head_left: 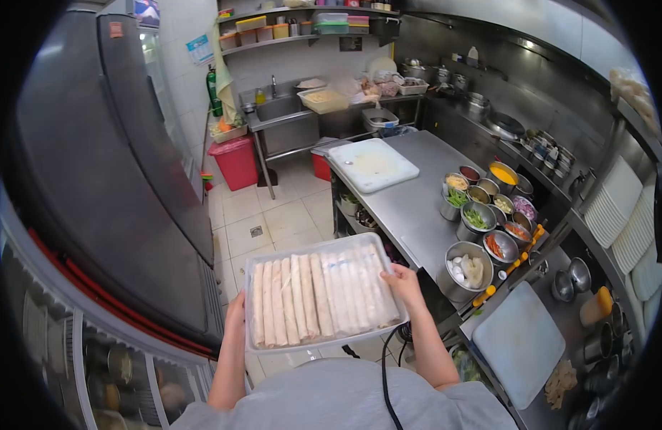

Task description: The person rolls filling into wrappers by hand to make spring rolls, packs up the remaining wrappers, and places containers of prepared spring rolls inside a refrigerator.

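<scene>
A whitish plastic tray (249, 301) is held level in front of my body. Side by side in it lie several long pale rolls (279, 301), which look like uncooked spring rolls. Clear plastic film (356, 290) seems to cover those on the right. My left hand (235, 314) grips the tray's left edge, its fingers partly hidden by the wall. At the opposite edge, my right hand (404, 283) is closed around the rim, thumb on top.
To the right stands a steel worktable (410, 208) with a white cutting board (374, 165) and several metal pots of cut vegetables (477, 217). A tall steel fridge (80, 143) lines the left. Further back are a sink (279, 107) and a red bin (234, 163). A black cable (385, 380) hangs before me.
</scene>
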Motion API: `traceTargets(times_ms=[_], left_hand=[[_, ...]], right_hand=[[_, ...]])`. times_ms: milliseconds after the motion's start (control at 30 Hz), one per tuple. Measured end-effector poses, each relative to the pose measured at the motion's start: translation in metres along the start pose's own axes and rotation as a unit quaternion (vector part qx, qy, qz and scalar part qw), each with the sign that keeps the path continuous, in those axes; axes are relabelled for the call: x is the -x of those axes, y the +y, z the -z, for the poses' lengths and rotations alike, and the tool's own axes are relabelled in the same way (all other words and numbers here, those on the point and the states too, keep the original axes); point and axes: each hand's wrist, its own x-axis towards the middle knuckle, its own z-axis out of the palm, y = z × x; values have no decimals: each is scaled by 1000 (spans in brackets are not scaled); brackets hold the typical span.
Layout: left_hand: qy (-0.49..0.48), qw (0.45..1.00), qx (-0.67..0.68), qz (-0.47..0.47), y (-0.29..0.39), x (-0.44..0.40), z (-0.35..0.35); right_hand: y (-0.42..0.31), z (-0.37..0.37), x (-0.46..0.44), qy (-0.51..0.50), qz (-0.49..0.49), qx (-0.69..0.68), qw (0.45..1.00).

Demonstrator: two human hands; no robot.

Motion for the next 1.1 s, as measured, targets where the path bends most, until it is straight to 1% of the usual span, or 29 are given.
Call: traceTargets(times_ms=[33, 100, 133, 200, 267, 300, 333, 367, 433, 567, 633, 667, 733, 767, 833, 867, 900, 933, 967, 1033, 1067, 1100], left_hand=[[-1, 1000, -4, 7, 3, -27, -11], [-43, 998, -25, 23, 6, -84, -38], [-45, 998, -29, 28, 7, -110, -55], [-96, 994, -26, 51, 7, -159, -91], [-107, 991, -49, 59, 13, -201, -134], [-116, 989, -67, 65, 12, -223, -153], [-154, 984, -53, 72, 6, -258, -167], [-158, 984, -54, 69, -5, -293, -180], [-147, 981, -79, 97, -17, -372, -213], [-183, 971, -112, 101, -29, -485, -274], [-176, 965, -161, 106, -39, -540, -296], [-177, 965, -158, 108, -43, -565, -308], [-172, 958, -211, 86, -43, -596, -328], [-170, 959, -211, 88, -42, -614, -338], [-130, 905, -386, 123, -19, -640, -368], [-149, 895, -405, 113, -9, -653, -371], [-169, 884, -424, 101, 2, -665, -371], [-166, 886, -432, 26, 22, -662, -368], [-160, 884, -437, -50, 47, -652, -361], [-154, 824, -500, -216, 100, -666, -305], [-89, 830, -488, -255, 134, -659, -272], [-25, 813, -515, -272, 182, -643, -235]], right_hand=[[-12, 4, -11, -4, 2, -5, 1000], [-31, 11, -39, 94, -28, 62, 993], [-19, 18, -65, 125, -9, 69, 990], [-9, 36, -106, 135, -18, 64, 989], [-9, 46, -140, 144, -21, 58, 988], [-12, 52, -159, 133, -11, 15, 991], [-14, 58, -183, 123, 4, -28, 992], [-7, 67, -207, 125, 8, -30, 992], [6, 82, -266, 166, 9, -6, 986], [27, 101, -370, 186, 11, -11, 982], [42, 107, -420, 227, -28, -6, 974], [52, 111, -442, 227, -28, -2, 973], [65, 115, -481, 265, 14, -6, 964], [70, 119, -501, 263, 11, -5, 965], [73, 126, -530, 276, 21, 25, 961], [86, 133, -548, 272, 14, 27, 962], [105, 144, -572, 302, 15, 48, 952], [116, 154, -590, 331, 19, 70, 941], [114, 161, -599, 323, 18, 72, 944], [101, 169, -609, 278, -58, 59, 957], [93, 171, -610, 268, -71, 77, 958], [86, 174, -612, 255, -82, 96, 959]])
